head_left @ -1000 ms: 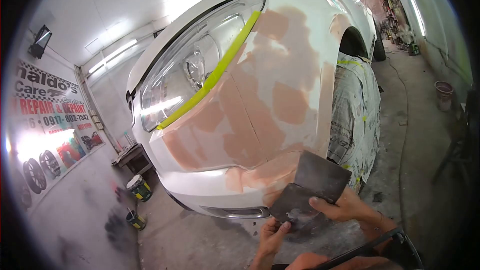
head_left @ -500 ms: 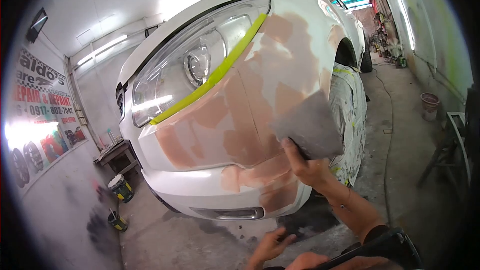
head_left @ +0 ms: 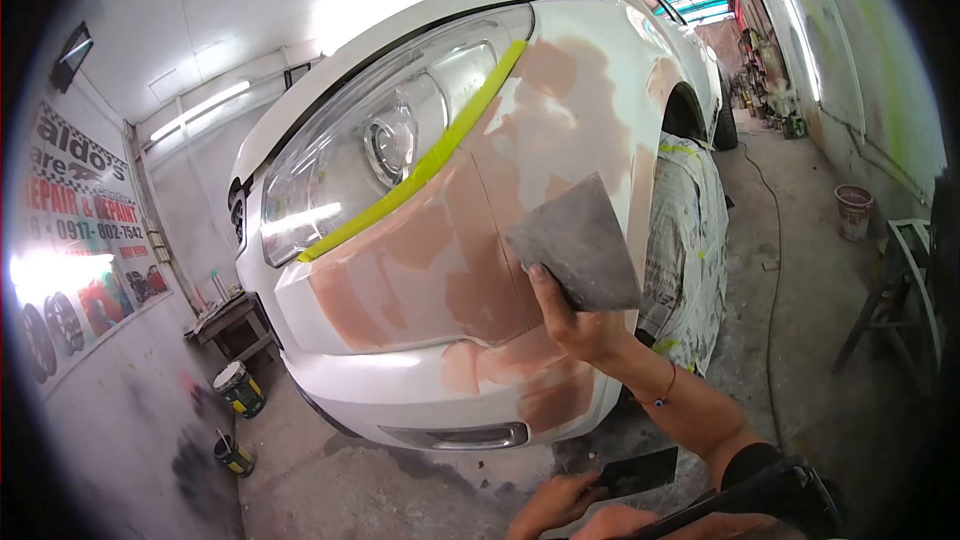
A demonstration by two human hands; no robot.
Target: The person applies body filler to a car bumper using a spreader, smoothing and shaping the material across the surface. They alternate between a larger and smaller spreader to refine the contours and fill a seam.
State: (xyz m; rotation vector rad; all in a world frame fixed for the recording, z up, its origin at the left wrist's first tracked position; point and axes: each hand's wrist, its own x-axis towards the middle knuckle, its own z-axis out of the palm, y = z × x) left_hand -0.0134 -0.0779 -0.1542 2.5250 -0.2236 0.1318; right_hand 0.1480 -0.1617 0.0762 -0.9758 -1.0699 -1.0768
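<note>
My right hand [head_left: 583, 330] grips a square grey sheet that looks like sandpaper [head_left: 585, 240]. Its thumb or finger shows at the sheet's left edge; the other fingers are hidden. The sheet is in front of the white car's front corner [head_left: 520, 155]; whether it touches cannot be made out. Reddish-brown and grey patches cover that bodywork. Yellow-green tape [head_left: 425, 168] runs along the lower edge of the headlight [head_left: 390, 140]. Low down, my left hand [head_left: 560, 500] is closed on a thin black rectangular sheet [head_left: 640, 473].
Printed plastic sheeting [head_left: 690, 250] covers the front wheel. A hose or cable [head_left: 776, 240] runs along the floor at right, near a bucket [head_left: 853, 212] and a metal stand [head_left: 895, 290]. Paint cans [head_left: 240, 390] and a small table [head_left: 230, 328] stand by the left wall.
My right hand and the grey sheet have moved left across the car's corner. My left hand's fingers have closed, and the black sheet now shows clearly at them. The view has shifted slightly.
</note>
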